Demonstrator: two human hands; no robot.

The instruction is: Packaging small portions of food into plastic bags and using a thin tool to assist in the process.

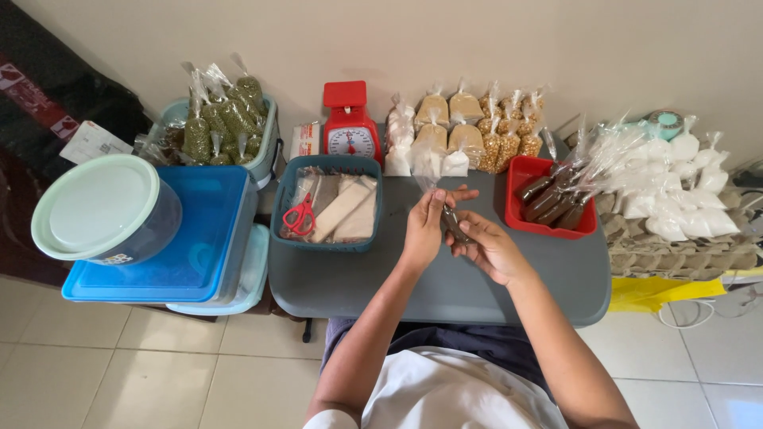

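Both your hands meet over the grey plastic table: your left hand and right hand pinch a small clear plastic bag of dark brown filling between them. Just right of it sits a red plastic basket of similar bags.

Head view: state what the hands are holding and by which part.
Both hands grip one small clear plastic packet of dark brown filling. The left hand holds its upper end, the right hand its lower part, above the grey table.
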